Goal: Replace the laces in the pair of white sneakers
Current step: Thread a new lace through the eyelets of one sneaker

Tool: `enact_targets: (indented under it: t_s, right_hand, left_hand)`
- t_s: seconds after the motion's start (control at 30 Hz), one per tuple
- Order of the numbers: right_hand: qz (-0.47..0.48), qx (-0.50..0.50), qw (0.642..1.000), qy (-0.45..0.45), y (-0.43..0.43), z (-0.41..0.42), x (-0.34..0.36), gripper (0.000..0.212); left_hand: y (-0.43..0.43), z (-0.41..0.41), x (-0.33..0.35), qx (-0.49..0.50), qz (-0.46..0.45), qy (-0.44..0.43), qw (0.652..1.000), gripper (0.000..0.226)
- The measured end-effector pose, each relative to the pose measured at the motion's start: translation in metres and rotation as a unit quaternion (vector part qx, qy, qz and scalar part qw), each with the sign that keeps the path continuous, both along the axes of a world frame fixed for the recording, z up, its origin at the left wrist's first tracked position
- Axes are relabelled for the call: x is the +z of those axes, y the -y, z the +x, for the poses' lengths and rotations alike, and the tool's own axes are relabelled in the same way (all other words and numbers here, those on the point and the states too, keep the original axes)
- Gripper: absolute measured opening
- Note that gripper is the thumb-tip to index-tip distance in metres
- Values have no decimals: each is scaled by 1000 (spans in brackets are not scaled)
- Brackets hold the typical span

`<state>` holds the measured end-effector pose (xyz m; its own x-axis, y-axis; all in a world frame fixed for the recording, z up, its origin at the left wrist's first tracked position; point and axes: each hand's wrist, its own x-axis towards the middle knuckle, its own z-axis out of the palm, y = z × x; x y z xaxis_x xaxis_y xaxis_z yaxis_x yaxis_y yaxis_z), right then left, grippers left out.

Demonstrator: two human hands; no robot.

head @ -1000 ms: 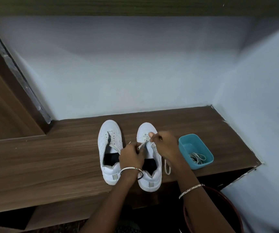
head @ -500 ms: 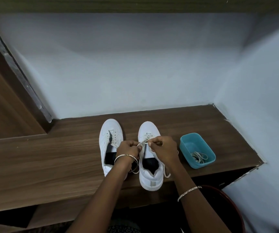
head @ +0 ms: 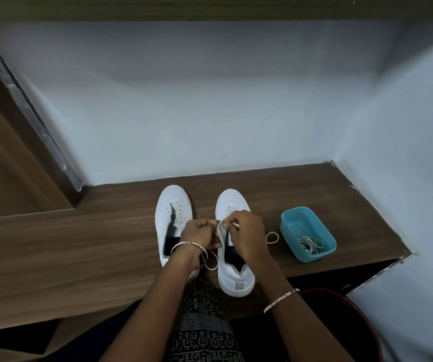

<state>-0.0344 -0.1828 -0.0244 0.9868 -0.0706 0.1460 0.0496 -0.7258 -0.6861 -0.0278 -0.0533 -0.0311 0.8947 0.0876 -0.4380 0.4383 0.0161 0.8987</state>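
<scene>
Two white sneakers stand side by side on the wooden shelf [head: 79, 244], toes toward the wall. The left sneaker [head: 171, 205] shows bare eyelets and no lace. Over the right sneaker [head: 232, 202] both hands work at the eyelets. My left hand [head: 199, 231] pinches one part of the cream lace [head: 211, 259], which loops down between the shoes. My right hand [head: 246, 231] pinches the lace near the tongue; another loop of it [head: 273, 237] lies on the shelf to the right.
A teal plastic tub [head: 288, 223] with another coiled lace [head: 310, 245] sits right of the shoes. Pale walls close the shelf at the back and right. A dark red bucket rim [head: 340, 296] is below the shelf edge. A wooden door frame rises at left.
The hands stayed on the right sneaker and drew the lace further out; a loop now lies on the shelf to the right and another hangs between the shoes.
</scene>
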Motion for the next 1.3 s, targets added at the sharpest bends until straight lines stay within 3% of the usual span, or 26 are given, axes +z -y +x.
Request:
enact_targets:
  t_s: [0.17, 0.4, 0.47, 0.53, 0.63, 0.73, 0.83, 0.9, 0.97, 1.07, 1.13, 1.2, 1.3]
  right_hand:
    - [44, -46, 998, 31, 2, -2, -4, 14]
    - [108, 28, 994, -10, 19, 6, 0, 8]
    - [108, 26, 994, -1, 21, 5, 1, 10]
    - [97, -7, 995, 19, 22, 5, 1, 18]
    - [109, -48, 992, 48, 24, 1, 3, 31]
    - [151, 15, 988, 29, 21, -4, 18, 24]
    - [107, 111, 988, 23, 10, -3, 29, 15]
    - [92, 103, 988, 69, 6, -2, 33, 14]
    - [144, 67, 984, 80, 10, -3, 42, 21]
    - [266, 71, 959, 70, 17, -12, 70, 22]
    - [354, 99, 928, 53, 20, -19, 88, 22]
    - [432, 109, 895, 39, 22, -24, 101, 25]
    - [598, 100, 795, 4, 35, -30, 116, 22]
  left_hand:
    - [-1, 4, 0, -38, 23, -8, 999, 23]
    - [4, 7, -4, -38, 107, 26, 993, 8]
    - [4, 7, 0, -58, 232, 92, 967, 10]
    - [4, 5, 2, -68, 360, 187, 911, 9]
    - [1, 4, 9, -31, 393, 257, 882, 9]
    - [-3, 7, 25, -5, 344, 312, 886, 12]
    - [4, 4, 54, 5, 183, 315, 931, 11]
    - [8, -1, 70, -8, 62, 315, 947, 12]
    - [8, -4, 75, -12, -9, 321, 947, 13]
    - [5, -2, 53, -61, -10, 287, 956, 25]
    - [9, -3, 34, -166, 97, 278, 941, 36]
    - [17, -8, 23, -233, 191, 274, 913, 30]
    - [19, -7, 26, -191, 290, 294, 890, 24]
